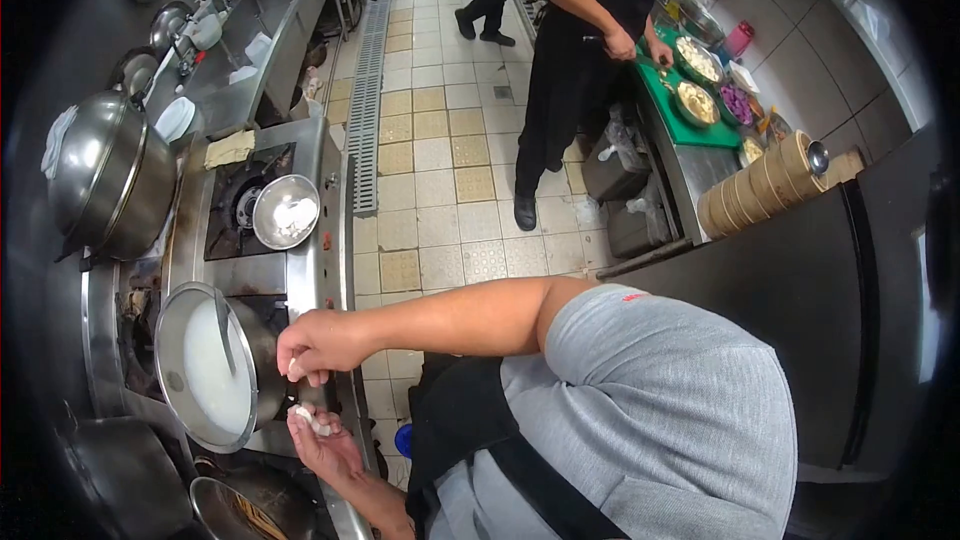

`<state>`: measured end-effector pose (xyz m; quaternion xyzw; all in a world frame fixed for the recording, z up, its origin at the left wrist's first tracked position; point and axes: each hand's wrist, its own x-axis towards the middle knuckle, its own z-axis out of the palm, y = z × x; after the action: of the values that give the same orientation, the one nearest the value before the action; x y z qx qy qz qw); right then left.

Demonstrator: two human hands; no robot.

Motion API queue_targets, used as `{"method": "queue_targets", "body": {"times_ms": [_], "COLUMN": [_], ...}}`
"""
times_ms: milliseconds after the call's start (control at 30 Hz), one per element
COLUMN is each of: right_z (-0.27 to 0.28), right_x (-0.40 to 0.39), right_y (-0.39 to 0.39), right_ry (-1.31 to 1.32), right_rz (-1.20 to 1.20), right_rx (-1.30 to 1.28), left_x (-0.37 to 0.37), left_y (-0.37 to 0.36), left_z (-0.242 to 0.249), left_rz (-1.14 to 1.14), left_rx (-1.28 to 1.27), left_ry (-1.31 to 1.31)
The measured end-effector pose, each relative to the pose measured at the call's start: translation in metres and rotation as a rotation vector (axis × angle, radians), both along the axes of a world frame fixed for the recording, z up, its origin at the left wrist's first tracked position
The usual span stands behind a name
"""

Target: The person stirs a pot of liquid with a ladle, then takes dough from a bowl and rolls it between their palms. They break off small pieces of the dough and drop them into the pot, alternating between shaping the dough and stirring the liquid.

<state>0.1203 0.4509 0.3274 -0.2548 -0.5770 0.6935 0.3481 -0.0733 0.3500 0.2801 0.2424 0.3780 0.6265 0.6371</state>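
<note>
My left hand (325, 448) is curled around a soft-looking white lump (313, 422), perhaps dough; its exact kind I cannot make out. Just above it in the view, my right hand (318, 342) pinches a small white piece (295, 368) of similar look. Both hands are beside the rim of a large steel pot (262, 360), which holds cloudy white liquid (205, 365). A long-handled metal utensil (224, 332) leans in that pot, its lower end under the liquid. On the neighbouring burner sits a steel bowl (305, 192) with white pieces (292, 216) in it.
A tall lidded steel pot (110, 175) stands at the stove's back. A dark pan (130, 475) and another pan (215, 500) lie lower left. Across the tiled aisle (430, 230), a co-worker (570, 50) handles food on a green board (715, 135). Bamboo steamers (760, 185) line the counter's end.
</note>
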Motion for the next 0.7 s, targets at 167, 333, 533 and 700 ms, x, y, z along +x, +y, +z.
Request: {"method": "queue_targets", "body": {"times_ms": [167,333,533,700], "right_z": [-0.052,-0.071,-0.039,-0.015], "right_x": [0.037,0.056,0.015,-0.04], "right_y": [-0.019,-0.049,-0.028,-0.011], "right_ry": [-0.042,-0.108,-0.177,-0.182], "right_rz": [-0.023,-0.056,-0.165,-0.227], "right_rx": [-0.132,-0.235,-0.197,-0.008], "left_x": [0.024,0.031,-0.028,-0.085], "left_y": [-0.026,-0.048,-0.048,-0.045], "left_z": [-0.013,-0.018,-0.015,-0.021], "left_rz": [-0.035,-0.13,-0.067,0.109], "left_rx": [-0.068,-0.114,0.064,0.04], "left_ry": [-0.245,-0.413,-0.164,-0.092]}}
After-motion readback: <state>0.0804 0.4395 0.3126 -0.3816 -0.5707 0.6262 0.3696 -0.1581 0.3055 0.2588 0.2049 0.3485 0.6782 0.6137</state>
